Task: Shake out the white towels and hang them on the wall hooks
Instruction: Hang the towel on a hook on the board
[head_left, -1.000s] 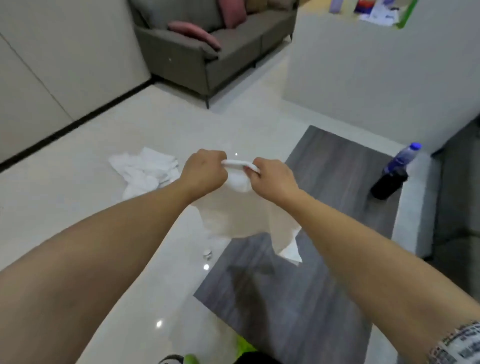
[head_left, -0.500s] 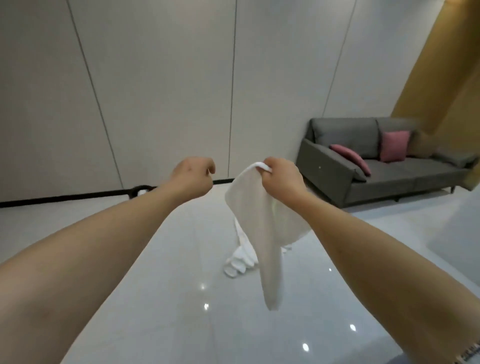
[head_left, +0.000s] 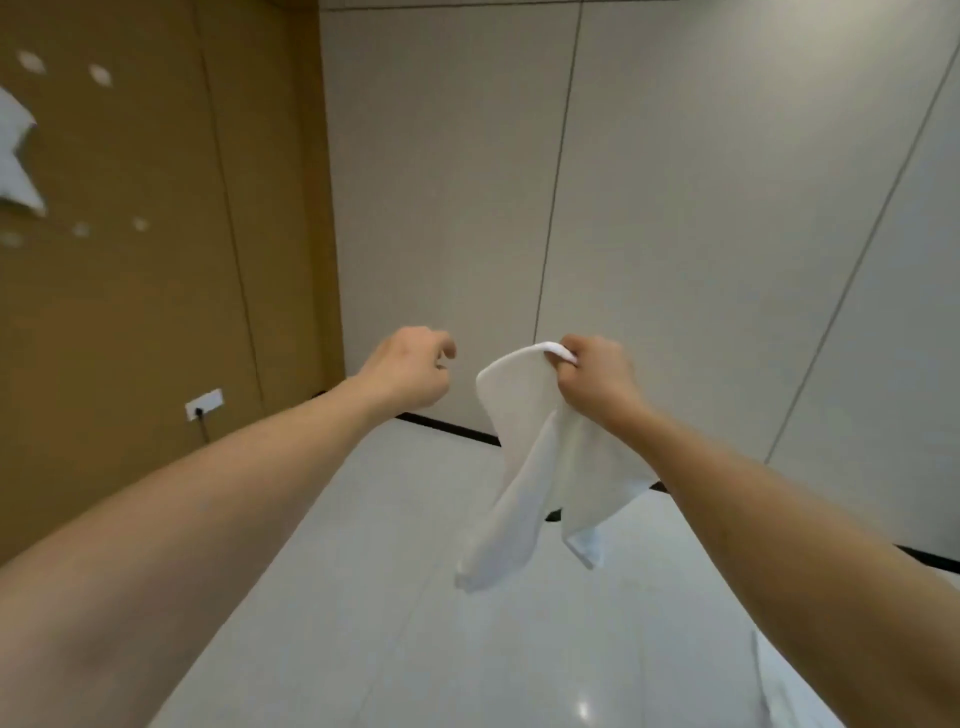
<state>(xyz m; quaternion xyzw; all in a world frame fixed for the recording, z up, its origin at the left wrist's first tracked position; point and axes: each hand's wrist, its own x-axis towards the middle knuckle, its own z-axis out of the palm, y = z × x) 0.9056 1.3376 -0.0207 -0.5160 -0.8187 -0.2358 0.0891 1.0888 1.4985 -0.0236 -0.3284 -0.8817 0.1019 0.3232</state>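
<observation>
A brown wall (head_left: 130, 260) meets pale panelled walls over a glossy light floor (head_left: 415, 571), and on the brown wall sit small blurred white hooks (head_left: 98, 74) with one white towel (head_left: 15, 156) already hanging at the far left edge. The right hand (head_left: 597, 379) grips a second towel (head_left: 535, 467) by its top edge so the cloth hangs free in mid-air — likely a hold for carrying it to a hook. The left hand (head_left: 410, 371) is curled and holds nothing, just beside the towel — apart from it. No containers show here.
</observation>
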